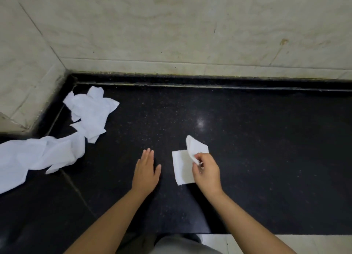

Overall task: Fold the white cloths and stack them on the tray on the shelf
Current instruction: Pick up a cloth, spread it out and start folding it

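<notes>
Right hand (206,170): pinches one corner of the small white cloth (183,165) between thumb and fingertips, lifting that flap up and away from the person, probably so it can be carried across as the next fold
Small white cloth: its lower layer lies flat on the dark counter (266,158) just left of and under the right hand, edges fairly square, which suggests a fold partly made
Left hand (145,170): fingers straight and close together, palm down on or just over the counter, a little to the left of the cloth and not touching it; it seems to wait to smooth or pin the fold
Unfolded cloths (57,135): a crumpled heap far to the left of the left hand, near the wall corner, likely the supply yet to be folded
Tray and shelf: not in view
</notes>
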